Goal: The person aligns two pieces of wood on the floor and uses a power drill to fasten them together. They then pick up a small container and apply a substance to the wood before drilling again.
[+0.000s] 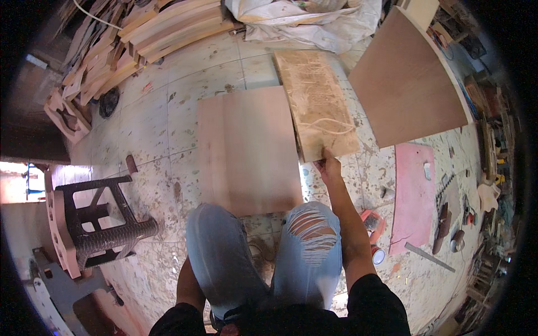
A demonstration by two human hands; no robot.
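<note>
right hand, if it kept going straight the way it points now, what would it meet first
The right hand already grips the near corner of the rough, glue-streaked board; straight on it would run up that board's surface, probably toward the white sacks.

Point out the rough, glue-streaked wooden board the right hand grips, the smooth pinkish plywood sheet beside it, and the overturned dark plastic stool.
Rough glue-streaked wooden board [315, 101], head view, middle of its face.
Smooth pinkish plywood sheet [246, 148], head view, centre of its top.
Overturned dark plastic stool [106, 224], head view, its ribbed seat edge.
</note>
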